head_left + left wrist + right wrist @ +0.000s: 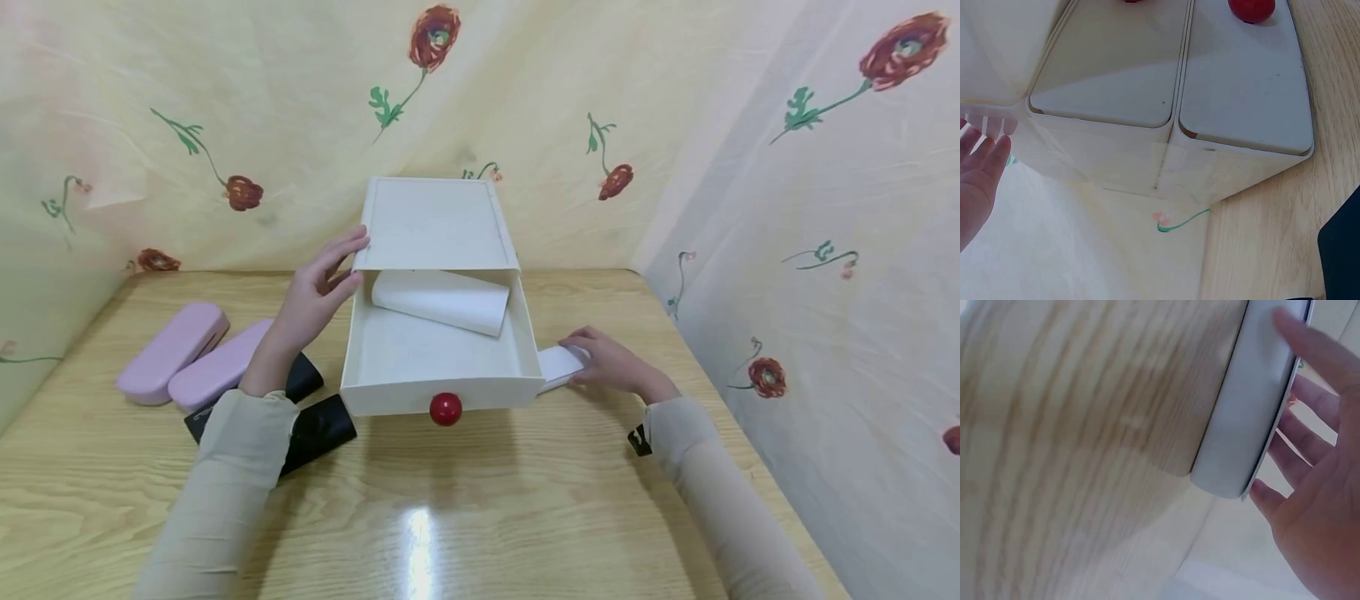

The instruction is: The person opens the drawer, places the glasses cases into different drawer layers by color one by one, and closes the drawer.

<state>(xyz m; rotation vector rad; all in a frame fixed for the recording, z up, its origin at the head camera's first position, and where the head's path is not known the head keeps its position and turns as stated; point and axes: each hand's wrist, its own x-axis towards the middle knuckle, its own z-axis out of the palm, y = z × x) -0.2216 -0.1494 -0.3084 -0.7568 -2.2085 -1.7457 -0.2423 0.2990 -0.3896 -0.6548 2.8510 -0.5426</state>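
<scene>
A small white drawer cabinet (pixel 438 223) stands on the table with its top drawer (pixel 401 398) pulled out by a red knob's side. Inside the drawer, a white case (pixel 442 300) lies at a slant near the back. My left hand (pixel 315 287) rests its fingertips against the cabinet's left side; in the left wrist view its fingers (pixel 994 164) reach the upper edge. To the right of the drawer, my right hand (pixel 611 362) grips another white case (pixel 1235 400) low at the table, thumb on one face and fingers on the other.
Two lilac cases (pixel 171 354) lie on the left, with black cases (pixel 322 433) beside them, partly hidden by my left forearm. A small black item (pixel 640 440) shows by my right sleeve. Flowered cloth (pixel 315 125) hangs behind and to the sides. Lower drawers (pixel 1244 81) are closed.
</scene>
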